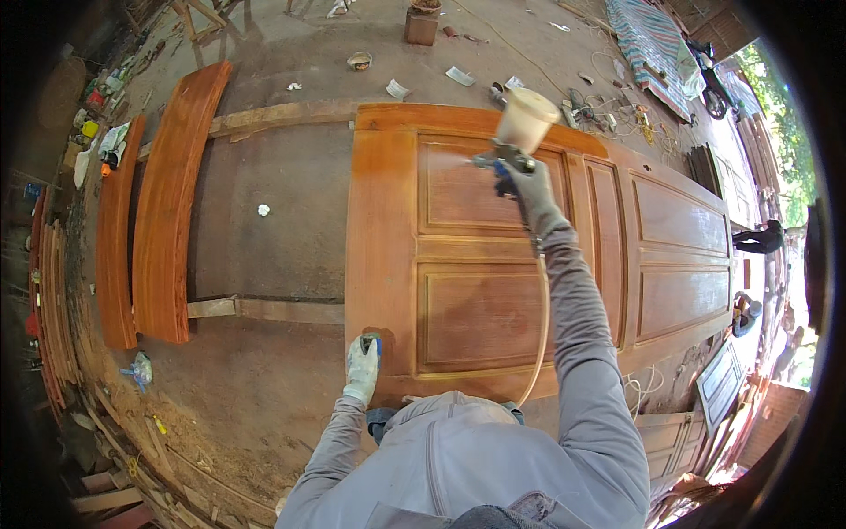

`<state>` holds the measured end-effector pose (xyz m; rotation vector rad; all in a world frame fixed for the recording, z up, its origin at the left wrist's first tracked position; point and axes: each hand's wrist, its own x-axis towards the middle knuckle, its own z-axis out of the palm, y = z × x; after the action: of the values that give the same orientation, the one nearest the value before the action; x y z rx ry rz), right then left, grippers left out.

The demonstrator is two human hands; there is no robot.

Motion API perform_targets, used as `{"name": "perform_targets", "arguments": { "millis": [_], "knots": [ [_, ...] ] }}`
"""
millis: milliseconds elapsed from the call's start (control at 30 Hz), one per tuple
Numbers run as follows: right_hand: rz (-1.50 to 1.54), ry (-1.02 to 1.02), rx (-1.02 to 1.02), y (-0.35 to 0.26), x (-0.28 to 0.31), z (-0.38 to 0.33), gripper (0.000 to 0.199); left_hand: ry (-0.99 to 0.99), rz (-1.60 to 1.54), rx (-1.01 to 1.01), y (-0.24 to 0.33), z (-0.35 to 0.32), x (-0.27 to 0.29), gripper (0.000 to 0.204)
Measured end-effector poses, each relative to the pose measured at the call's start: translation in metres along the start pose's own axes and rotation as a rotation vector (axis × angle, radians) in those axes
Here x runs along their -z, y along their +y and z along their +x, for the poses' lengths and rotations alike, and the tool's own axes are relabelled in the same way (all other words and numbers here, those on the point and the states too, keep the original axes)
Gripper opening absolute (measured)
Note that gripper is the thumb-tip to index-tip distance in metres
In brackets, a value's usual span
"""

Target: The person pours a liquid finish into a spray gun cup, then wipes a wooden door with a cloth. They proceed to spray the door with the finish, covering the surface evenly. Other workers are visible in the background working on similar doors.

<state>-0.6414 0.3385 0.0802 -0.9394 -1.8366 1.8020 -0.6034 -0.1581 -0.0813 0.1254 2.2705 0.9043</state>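
Observation:
My right hand (536,189), in a light glove, is closed around the handle of a spray gun (505,160) with a cream-coloured cup on top. A pale mist leaves its nozzle toward the left, over the far left part of a brown panelled wooden door (379,229). The far rail and left end look more orange than the middle panels. From the gun a thin hose (544,326) runs down along my right forearm. My gloved left hand (362,366) is closed at the door's near left corner, with a bit of something blue and dark at its fingers; its kind is hidden.
The door lies on wooden beams (291,311). Two reddish-orange boards (176,212) lie to the left. Beyond the door are a brown block (421,26), scattered scraps and a striped sheet (648,53). Another person (762,238) is at the far right, near a motorbike (716,97).

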Motion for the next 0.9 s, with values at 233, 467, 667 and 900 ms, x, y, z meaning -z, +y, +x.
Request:
{"name": "perform_targets", "arguments": {
  "millis": [233,467,667,900],
  "knots": [
    [-0.241,0.376,0.08,0.002,0.162,-0.028,0.022,0.017,0.238,-0.024,0.003,0.004,-0.011,0.068],
    [-0.854,0.572,0.08,0.008,0.197,-0.071,0.034,0.071,0.313,-0.103,0.001,0.005,-0.017,0.066],
    [-0.482,0.265,0.059,-0.005,0.093,-0.095,0.033,0.086,0.357,-0.172,-0.006,0.012,-0.019,0.061],
    [0.206,-0.123,-0.036,-0.028,-0.027,-0.104,0.031,0.0,0.28,-0.209,0.015,0.007,-0.003,0.05]
  ]
}}
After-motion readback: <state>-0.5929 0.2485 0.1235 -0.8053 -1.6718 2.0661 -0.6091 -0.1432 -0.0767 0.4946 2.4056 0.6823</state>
